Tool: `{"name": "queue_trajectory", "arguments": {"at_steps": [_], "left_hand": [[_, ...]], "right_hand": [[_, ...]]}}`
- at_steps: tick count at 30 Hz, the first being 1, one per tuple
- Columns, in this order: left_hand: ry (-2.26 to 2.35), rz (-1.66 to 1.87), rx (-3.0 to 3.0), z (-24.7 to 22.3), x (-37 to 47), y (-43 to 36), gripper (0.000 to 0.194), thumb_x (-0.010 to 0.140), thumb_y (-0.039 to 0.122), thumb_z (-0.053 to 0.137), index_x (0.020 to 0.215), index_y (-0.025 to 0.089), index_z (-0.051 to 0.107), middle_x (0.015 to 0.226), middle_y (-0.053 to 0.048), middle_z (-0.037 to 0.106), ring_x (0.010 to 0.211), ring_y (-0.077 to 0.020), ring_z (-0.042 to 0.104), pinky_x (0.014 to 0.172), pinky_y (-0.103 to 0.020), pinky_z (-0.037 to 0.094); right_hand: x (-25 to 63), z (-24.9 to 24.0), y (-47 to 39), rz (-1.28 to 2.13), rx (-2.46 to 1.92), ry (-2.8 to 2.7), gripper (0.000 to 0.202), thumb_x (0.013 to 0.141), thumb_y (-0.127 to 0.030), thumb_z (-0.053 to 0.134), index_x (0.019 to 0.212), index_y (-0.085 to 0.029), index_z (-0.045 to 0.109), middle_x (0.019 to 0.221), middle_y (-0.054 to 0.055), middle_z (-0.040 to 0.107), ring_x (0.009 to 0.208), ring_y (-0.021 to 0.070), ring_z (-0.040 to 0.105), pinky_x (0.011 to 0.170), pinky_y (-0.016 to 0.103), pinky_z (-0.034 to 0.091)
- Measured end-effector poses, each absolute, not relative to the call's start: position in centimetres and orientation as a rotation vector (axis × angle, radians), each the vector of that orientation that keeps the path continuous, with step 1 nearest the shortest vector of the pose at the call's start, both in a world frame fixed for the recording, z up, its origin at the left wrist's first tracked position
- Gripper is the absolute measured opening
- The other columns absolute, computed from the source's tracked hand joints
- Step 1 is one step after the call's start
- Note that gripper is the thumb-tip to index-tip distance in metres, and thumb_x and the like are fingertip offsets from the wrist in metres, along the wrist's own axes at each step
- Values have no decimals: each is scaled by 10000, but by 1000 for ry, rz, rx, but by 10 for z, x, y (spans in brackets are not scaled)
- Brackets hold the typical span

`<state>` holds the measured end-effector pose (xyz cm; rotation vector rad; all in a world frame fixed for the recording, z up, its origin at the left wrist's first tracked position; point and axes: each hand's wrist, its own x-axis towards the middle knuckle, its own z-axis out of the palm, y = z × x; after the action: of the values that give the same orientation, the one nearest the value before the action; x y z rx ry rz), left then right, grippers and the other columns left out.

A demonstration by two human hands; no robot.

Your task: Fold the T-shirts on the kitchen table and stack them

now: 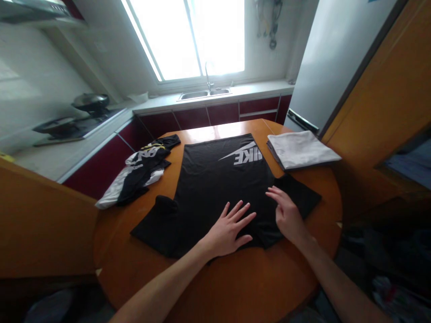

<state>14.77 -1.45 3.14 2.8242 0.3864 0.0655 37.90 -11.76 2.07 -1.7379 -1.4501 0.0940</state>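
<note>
A black T-shirt with a white printed logo lies spread out on the round wooden table, its neck end toward me and a sleeve out to each side. My left hand is flat near the collar, fingers spread on the cloth. Over the shirt's right side, beside the right sleeve, is my right hand. Its fingers are stretched out with nothing visible in them; whether they touch the fabric I cannot tell.
A folded white garment sits on a darker one at the table's right. Crumpled black-and-white clothing lies at the left edge. Beyond are a counter with a double sink, a stove with pans, and a fridge.
</note>
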Motion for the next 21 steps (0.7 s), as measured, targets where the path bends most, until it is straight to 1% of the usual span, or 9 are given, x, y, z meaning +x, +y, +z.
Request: {"name": "queue_trajectory", "arguments": {"at_steps": [2,5,8,13,16,19,21], "left_hand": [[382,48,2826,30,148,-14,743,970,595,512,1610,354,222,1688,-41,184,1564,-306,89,1245,-611,86],[381,47,2816,26,148,-14,852,947,641,515,1631,292,143,1681,-69,199,1564,-299,94,1255,-586,78],[384,65,2811,24,149,-13,906,942,655,511,1637,248,96,1675,-91,212,1562,-292,103,1261,-563,78],[370,87,2796,24,148,-13,891,943,654,513,1634,245,127,1672,-91,221,1562,-288,103,1260,-568,75],[376,96,2770,28,147,-13,861,951,637,515,1630,250,151,1672,-88,225,1561,-285,117,1258,-572,110],[407,122,2742,32,145,-12,792,974,592,508,1624,275,186,1666,-81,251,1557,-277,145,1255,-561,154],[434,144,2730,34,144,-9,727,998,553,484,1618,287,211,1661,-73,271,1556,-268,158,1256,-554,161]], "right_hand": [[361,12,-122,166,-1778,-1626,557,941,-120,300,1413,-218,580,1532,66,499,1483,206,355,1225,441,311],[348,-2,-123,210,-1944,-1825,543,999,-254,365,1536,-217,437,1641,83,336,1543,247,215,1240,518,236],[349,-12,-123,205,-2043,-1905,550,1020,-320,374,1556,-202,404,1666,97,266,1557,247,155,1246,520,198],[354,-16,-122,197,-2047,-1916,548,1021,-333,372,1551,-200,414,1667,85,263,1557,239,155,1246,507,201],[355,-15,-123,216,-2029,-1896,553,1015,-334,383,1549,-194,415,1659,92,284,1552,242,178,1242,513,217],[354,-14,-123,228,-1990,-1860,543,1012,-328,388,1535,-188,438,1644,102,320,1542,248,219,1234,517,247],[355,-13,-122,213,-1960,-1810,519,1007,-307,385,1501,-183,486,1620,108,370,1528,253,262,1228,523,266]]}}
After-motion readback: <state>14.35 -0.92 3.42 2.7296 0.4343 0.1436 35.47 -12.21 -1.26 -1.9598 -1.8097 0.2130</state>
